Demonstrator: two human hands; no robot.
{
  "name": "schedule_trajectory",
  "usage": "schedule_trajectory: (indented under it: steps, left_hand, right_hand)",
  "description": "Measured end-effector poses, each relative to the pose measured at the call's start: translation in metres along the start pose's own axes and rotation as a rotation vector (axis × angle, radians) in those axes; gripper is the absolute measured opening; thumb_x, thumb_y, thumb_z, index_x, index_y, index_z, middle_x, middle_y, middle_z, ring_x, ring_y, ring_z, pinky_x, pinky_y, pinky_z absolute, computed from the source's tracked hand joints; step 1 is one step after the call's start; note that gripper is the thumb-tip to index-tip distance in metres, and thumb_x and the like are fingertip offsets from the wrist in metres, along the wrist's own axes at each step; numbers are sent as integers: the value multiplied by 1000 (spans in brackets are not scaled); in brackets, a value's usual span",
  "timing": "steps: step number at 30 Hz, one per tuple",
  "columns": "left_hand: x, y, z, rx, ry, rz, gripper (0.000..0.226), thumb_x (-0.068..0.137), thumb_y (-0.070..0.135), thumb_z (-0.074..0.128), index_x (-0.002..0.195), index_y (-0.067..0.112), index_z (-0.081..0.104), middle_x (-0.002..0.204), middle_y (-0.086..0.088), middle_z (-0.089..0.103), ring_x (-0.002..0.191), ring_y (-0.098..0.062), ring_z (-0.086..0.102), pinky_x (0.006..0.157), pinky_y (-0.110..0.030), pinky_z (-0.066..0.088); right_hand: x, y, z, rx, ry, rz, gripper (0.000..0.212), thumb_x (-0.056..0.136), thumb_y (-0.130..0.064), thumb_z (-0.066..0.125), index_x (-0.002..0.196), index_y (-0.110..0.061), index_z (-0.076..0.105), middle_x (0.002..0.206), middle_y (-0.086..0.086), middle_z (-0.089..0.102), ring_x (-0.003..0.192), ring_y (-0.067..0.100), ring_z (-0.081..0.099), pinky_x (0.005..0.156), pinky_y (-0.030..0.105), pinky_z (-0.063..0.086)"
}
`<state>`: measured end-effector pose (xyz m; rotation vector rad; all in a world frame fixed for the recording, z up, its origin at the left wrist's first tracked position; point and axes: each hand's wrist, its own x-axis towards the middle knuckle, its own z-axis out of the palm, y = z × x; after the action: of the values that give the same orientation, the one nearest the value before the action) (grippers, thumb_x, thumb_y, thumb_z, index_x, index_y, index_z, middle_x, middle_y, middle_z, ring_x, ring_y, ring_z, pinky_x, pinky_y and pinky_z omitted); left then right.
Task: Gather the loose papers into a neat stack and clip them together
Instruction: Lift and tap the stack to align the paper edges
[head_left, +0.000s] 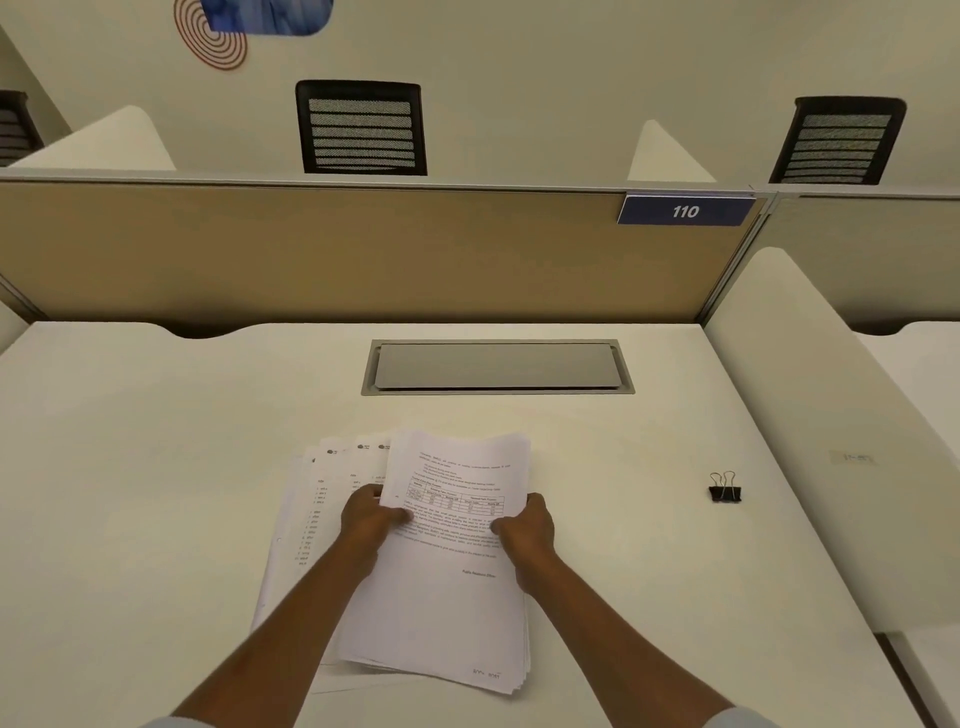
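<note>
A pile of printed white papers (447, 597) lies on the white desk (156, 467) in front of me. My left hand (369, 519) grips the top sheets at their left edge and my right hand (524, 530) grips them at the right edge. Beneath and to the left, several more sheets (306, 499) fan out unevenly. A black binder clip (724, 488) with silver handles stands on the desk well to the right of the papers, untouched.
A grey cable hatch (496, 366) is set into the desk behind the papers. A tan partition (311, 249) with a blue "110" sign (685, 210) closes the back. A white side divider (831, 415) runs along the right. Black chairs (361, 127) stand beyond.
</note>
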<state>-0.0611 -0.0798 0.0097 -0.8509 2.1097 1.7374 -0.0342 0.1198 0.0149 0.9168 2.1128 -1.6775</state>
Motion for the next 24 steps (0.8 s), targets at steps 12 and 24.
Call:
schedule_trajectory:
  steps: [12, 24]
  left_hand:
    - [-10, 6, -3, -49, -452, 121, 50, 67, 0, 76, 113, 18, 64, 110, -5, 73, 99, -23, 70, 79, -35, 56]
    - [-41, 50, -6, -285, -406, 361, 65, 55, 18, 83, 115, 9, 62, 110, -13, 72, 96, -35, 70, 75, -45, 59]
  right_hand:
    - [-5, -5, -18, 240, -28, 62, 34, 79, 7, 62, 112, 0, 58, 100, 10, 67, 88, 28, 67, 67, 34, 58]
    - [-26, -35, -60, 474, -111, -293, 29, 76, 5, 69, 101, -9, 66, 102, 12, 73, 87, 32, 71, 76, 50, 60]
